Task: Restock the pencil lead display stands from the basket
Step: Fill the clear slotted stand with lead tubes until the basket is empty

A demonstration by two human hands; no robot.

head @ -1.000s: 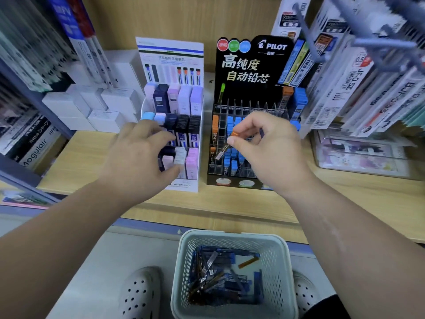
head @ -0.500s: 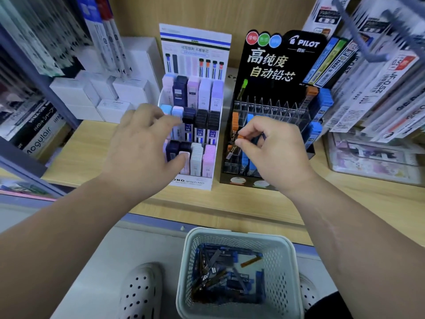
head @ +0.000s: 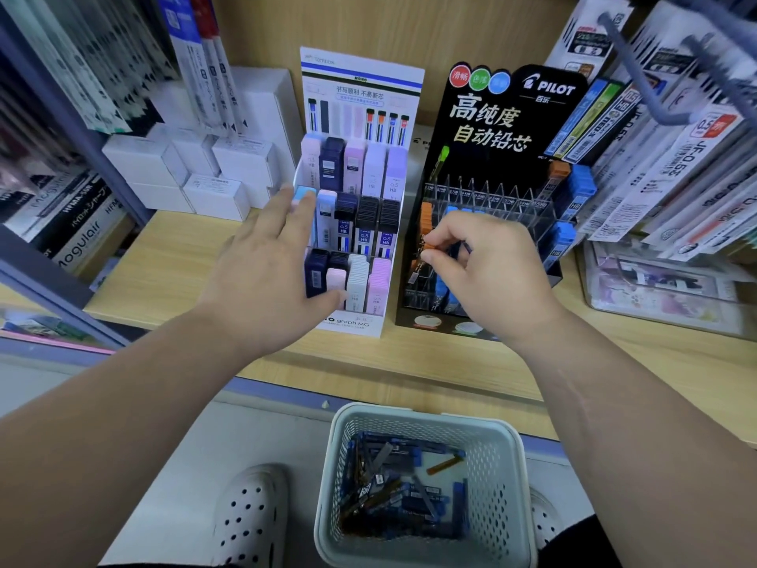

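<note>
Two lead display stands sit on the wooden shelf: a white stand (head: 360,96) with pastel and dark lead cases, and a black Pilot stand (head: 512,116) with clear slots. My right hand (head: 487,272) pinches an orange-capped lead tube (head: 428,244) over the front left slots of the black stand. My left hand (head: 270,272) rests with spread fingers against the left side of the white stand, thumb near its bottom row. A white mesh basket (head: 508,444) on the floor below holds several blue and orange lead tubes.
White boxes (head: 229,166) are stacked left of the stands. Hanging refill packs (head: 688,157) crowd the right, above a clear box (head: 663,289). Books fill the left shelves. White clogs (head: 250,514) flank the basket. The wooden shelf (head: 409,362) edge runs in front.
My right hand has lowered the orange-capped tube into the black stand's front slots. My left hand's fingers have spread out against the white stand. The view has tilted down slightly.
</note>
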